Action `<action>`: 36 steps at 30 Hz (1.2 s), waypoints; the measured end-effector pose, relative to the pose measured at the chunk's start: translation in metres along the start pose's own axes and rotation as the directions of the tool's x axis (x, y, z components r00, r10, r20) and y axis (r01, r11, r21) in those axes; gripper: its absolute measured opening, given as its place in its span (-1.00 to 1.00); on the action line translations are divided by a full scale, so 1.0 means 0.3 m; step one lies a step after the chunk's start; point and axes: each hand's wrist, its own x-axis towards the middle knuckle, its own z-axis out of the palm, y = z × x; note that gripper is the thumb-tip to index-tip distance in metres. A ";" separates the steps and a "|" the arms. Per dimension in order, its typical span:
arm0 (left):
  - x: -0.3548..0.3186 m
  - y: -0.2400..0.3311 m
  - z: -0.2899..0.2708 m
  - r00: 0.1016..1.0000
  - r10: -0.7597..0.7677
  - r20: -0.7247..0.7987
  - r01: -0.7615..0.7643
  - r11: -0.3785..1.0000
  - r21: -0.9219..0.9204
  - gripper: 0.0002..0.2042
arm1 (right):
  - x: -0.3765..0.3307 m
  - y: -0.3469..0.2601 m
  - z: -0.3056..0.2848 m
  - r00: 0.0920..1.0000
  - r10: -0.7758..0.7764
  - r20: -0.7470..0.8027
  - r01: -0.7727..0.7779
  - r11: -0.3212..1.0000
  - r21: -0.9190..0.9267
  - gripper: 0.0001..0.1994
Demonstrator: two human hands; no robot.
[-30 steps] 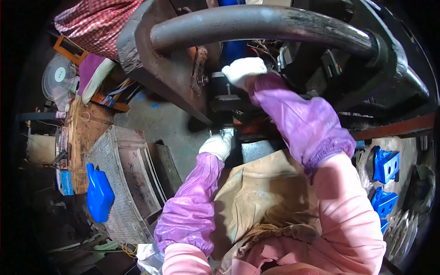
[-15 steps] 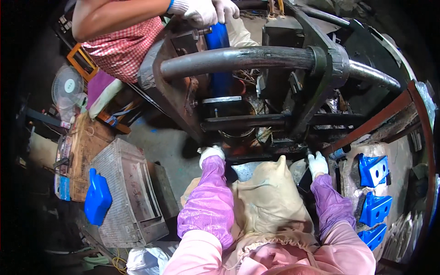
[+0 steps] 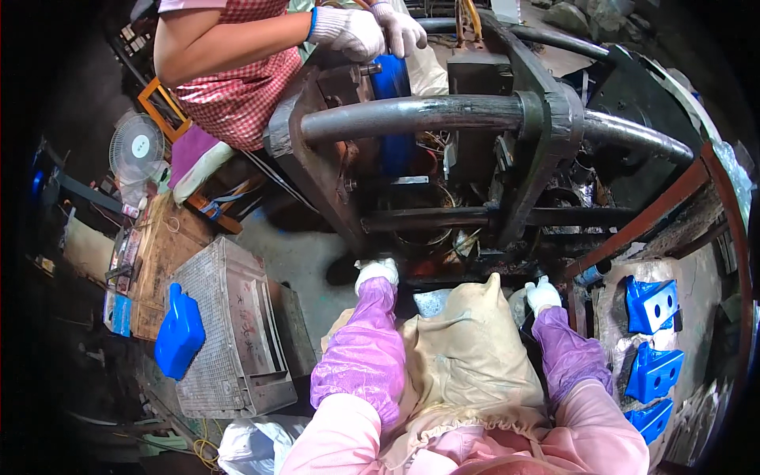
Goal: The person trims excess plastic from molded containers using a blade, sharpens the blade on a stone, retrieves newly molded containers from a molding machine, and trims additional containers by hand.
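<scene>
My left hand (image 3: pixel 377 273), in a white glove and purple sleeve cover, is at the near left side of a dark metal machine frame (image 3: pixel 412 117). Its fingers point away from me and cannot be made out. My right hand (image 3: pixel 543 294), gloved the same way, is by the frame's lower right edge with its fingers apart; nothing shows in it. Across the machine, a co-worker's two gloved hands (image 3: pixel 356 33) are at the top of an upright blue part (image 3: pixel 393 119) inside the frame.
Several glossy blue moulded pieces (image 3: pixel 654 370) lie on a board at right. Another blue piece (image 3: pixel 179 331) lies on a metal mesh-topped box (image 3: pixel 207 372) at left. Beyond are a wooden table (image 3: pixel 170 257) and a fan (image 3: pixel 137 146). A rusty red bar (image 3: pixel 645 214) slants along the right.
My view has shifted a little, so the machine and co-worker sit lower and the left side sits further right in the picture. Both my hands stay in about the same places at the machine.
</scene>
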 end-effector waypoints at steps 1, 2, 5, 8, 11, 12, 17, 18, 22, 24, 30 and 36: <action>-0.006 0.003 -0.003 1.000 0.006 0.003 -0.006 1.000 -0.008 -0.30 | 0.003 -0.001 0.002 1.000 0.008 0.019 -0.007 0.999 -0.044 -0.25; -0.011 0.003 -0.006 1.000 -0.005 0.000 0.005 1.000 -0.014 -0.31 | 0.005 -0.002 0.004 0.999 0.013 0.035 -0.011 0.998 -0.069 -0.21; -0.018 0.008 -0.007 1.000 -0.022 0.002 0.022 1.000 -0.022 -0.32 | 0.008 -0.003 0.004 0.997 0.023 0.069 -0.018 0.997 -0.069 -0.24; -0.016 0.012 -0.002 1.000 -0.024 0.007 0.024 0.999 -0.027 -0.33 | 0.005 -0.007 -0.003 0.998 0.005 0.067 0.002 0.995 -0.101 -0.24; -0.014 0.013 0.000 1.000 -0.028 0.000 0.028 0.999 -0.039 -0.37 | -0.004 -0.013 -0.012 0.997 0.011 0.074 -0.003 0.994 -0.111 -0.24; -0.014 0.015 -0.002 1.000 -0.014 0.000 0.014 1.000 -0.025 -0.38 | -0.006 -0.016 -0.016 0.998 0.009 0.068 -0.002 0.994 -0.110 -0.24; -0.030 0.023 -0.017 0.999 -0.033 0.022 0.033 0.999 -0.030 -0.41 | -0.014 -0.029 -0.032 0.995 0.032 0.095 -0.021 0.993 -0.120 -0.23; -0.035 0.024 -0.019 0.999 -0.036 0.033 0.037 0.999 -0.032 -0.41 | -0.014 -0.030 -0.033 0.995 0.031 0.093 -0.020 0.993 -0.119 -0.23; -0.048 0.023 -0.022 1.000 -0.013 -0.011 0.012 0.999 -0.044 -0.42 | -0.009 -0.025 -0.028 0.995 0.038 0.092 -0.027 0.992 -0.126 -0.21; -0.049 0.022 -0.021 1.000 0.000 -0.014 0.000 0.998 -0.063 -0.42 | -0.003 -0.020 -0.022 0.995 0.037 0.088 -0.025 0.991 -0.129 -0.21; -0.033 0.027 -0.010 0.999 -0.046 -0.006 0.045 0.996 -0.082 -0.42 | 0.010 -0.005 -0.010 0.998 0.014 0.064 -0.003 0.987 -0.161 -0.17; -0.005 0.017 0.012 1.000 -0.022 -0.017 0.020 0.996 -0.085 -0.39 | 0.013 -0.003 -0.008 0.996 0.021 0.086 -0.006 0.984 -0.176 -0.14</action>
